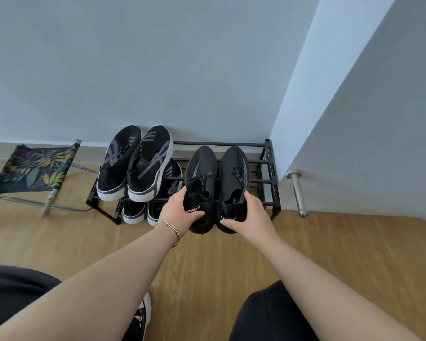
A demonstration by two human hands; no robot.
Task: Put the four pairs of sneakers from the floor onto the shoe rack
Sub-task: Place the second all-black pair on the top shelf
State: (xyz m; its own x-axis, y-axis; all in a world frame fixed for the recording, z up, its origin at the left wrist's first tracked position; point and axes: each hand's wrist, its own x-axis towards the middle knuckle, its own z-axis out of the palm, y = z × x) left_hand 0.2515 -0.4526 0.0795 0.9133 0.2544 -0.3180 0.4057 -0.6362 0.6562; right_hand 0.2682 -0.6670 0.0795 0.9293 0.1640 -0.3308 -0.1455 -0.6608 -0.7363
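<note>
A black metal shoe rack (268, 163) stands against the wall. On the left of its top tier sits a pair of black sneakers with white soles (135, 163). A similar pair (143, 212) sits on the lower tier, partly hidden. My left hand (180, 207) grips the heel of an all-black knit sneaker (201, 168), and my right hand (249, 212) grips the heel of its mate (234, 173). Both shoes lie toes to the wall on the right of the top tier, heels overhanging the front rail. Another black-and-white sneaker (140, 316) shows on the floor beneath my left arm.
A folding stool with a leaf-print fabric seat (32, 171) stands left of the rack. A white door with a metal bar handle (296, 190) is close on the right. The floor is light wood; my knees in black fabric fill the bottom corners.
</note>
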